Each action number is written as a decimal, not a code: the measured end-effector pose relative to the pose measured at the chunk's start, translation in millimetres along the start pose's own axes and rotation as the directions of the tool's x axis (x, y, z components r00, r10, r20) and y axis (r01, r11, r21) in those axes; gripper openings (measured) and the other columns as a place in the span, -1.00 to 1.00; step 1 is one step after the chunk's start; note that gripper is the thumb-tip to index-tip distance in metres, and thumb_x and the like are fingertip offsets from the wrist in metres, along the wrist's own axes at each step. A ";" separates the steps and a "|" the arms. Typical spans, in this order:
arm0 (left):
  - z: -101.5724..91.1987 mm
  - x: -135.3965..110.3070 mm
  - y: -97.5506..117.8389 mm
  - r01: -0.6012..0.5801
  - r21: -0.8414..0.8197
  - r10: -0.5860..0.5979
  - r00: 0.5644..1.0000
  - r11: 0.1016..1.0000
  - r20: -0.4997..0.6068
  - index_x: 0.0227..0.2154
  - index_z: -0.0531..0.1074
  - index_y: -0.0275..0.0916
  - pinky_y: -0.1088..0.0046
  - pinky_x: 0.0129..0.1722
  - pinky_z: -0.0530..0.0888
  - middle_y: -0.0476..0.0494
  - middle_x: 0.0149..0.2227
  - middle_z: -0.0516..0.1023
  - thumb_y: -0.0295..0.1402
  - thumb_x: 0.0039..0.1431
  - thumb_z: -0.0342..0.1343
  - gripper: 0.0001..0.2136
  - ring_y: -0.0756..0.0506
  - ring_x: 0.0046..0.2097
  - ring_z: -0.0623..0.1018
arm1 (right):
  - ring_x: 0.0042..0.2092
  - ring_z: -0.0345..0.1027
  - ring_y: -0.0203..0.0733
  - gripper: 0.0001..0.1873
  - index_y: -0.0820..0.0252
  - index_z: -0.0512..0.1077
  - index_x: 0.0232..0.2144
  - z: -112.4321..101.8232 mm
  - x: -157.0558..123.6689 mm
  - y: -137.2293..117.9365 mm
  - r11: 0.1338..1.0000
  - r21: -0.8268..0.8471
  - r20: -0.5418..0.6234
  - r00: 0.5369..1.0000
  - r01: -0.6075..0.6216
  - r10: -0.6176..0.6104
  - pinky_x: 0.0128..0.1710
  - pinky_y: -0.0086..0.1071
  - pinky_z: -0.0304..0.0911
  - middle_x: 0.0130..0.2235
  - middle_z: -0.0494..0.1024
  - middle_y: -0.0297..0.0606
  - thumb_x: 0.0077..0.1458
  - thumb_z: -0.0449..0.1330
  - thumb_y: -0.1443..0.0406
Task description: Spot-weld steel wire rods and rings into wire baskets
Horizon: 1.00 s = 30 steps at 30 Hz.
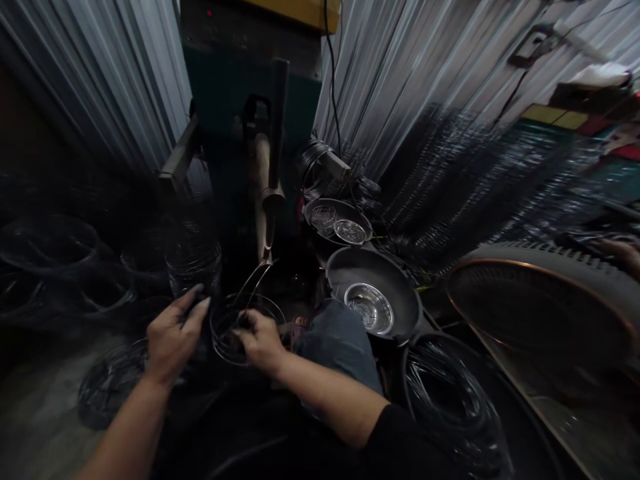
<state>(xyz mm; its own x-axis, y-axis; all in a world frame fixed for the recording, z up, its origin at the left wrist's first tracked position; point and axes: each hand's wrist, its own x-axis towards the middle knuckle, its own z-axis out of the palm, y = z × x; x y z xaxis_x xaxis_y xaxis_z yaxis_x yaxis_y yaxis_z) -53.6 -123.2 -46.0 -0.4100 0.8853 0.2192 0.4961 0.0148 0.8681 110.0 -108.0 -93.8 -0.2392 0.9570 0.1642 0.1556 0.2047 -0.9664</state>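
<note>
Both my hands are on a bundle of thin wire rings [245, 317] held low in front of a green machine [250, 100]. My left hand [173, 337] grips the left rim of the rings, fingers curled round the wire. My right hand [260, 340] is closed on the right side of the same bundle. The upper wire loops reach up to the machine's vertical electrode arm [265, 200]. My knee in grey trousers [335, 340] is right of my right hand.
A dark wok [400, 300] holding a steel bowl [370, 307] sits right of my knee; a second pan [320, 207] with small bowls is behind it. Stacks of wire rings lie at left [193, 260] and lower right [450, 400]. Another person's hand [625, 253] shows far right.
</note>
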 end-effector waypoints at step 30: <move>54.3 49.6 59.6 -0.724 0.225 0.633 0.683 0.651 0.365 -0.26 0.54 -0.30 0.48 -0.30 0.46 -0.20 -0.34 0.53 -0.29 0.30 -0.11 -0.68 -0.07 -0.32 0.55 | -0.15 0.44 -0.17 -0.76 0.18 0.51 -0.12 -113.8 65.5 -87.7 0.456 -0.879 0.124 0.990 0.141 -0.068 -0.15 -0.44 0.22 -0.20 0.58 -0.17 0.29 0.06 0.29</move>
<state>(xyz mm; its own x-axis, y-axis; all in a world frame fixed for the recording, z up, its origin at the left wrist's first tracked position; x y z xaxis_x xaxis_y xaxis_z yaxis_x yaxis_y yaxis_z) -2.8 -53.2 -7.6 0.3137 0.7836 0.5362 0.7928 -0.5270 0.3063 189.7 -39.9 24.3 -0.3663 0.9079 0.2037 0.8794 0.4093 -0.2431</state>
